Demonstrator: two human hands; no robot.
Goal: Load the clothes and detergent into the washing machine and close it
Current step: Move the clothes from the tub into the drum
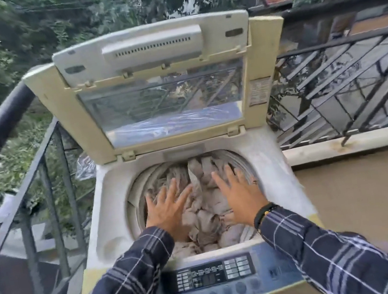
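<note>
Atop crumpled clothes point(207, 218), spread hands point(166, 210) point(239, 197) apparently press.

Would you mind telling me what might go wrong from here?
The clothes are heaped close to the rim of the drum, so cloth may catch under the lid when it closes. The lid stands raised above the left hand and right hand, both spread in the opening; a slip could trap them. No detergent is in view, so it may be forgotten.

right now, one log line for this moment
left hand: spread over pale crumpled clothes | right hand: spread over clothes | cream hinged lid: up
</note>
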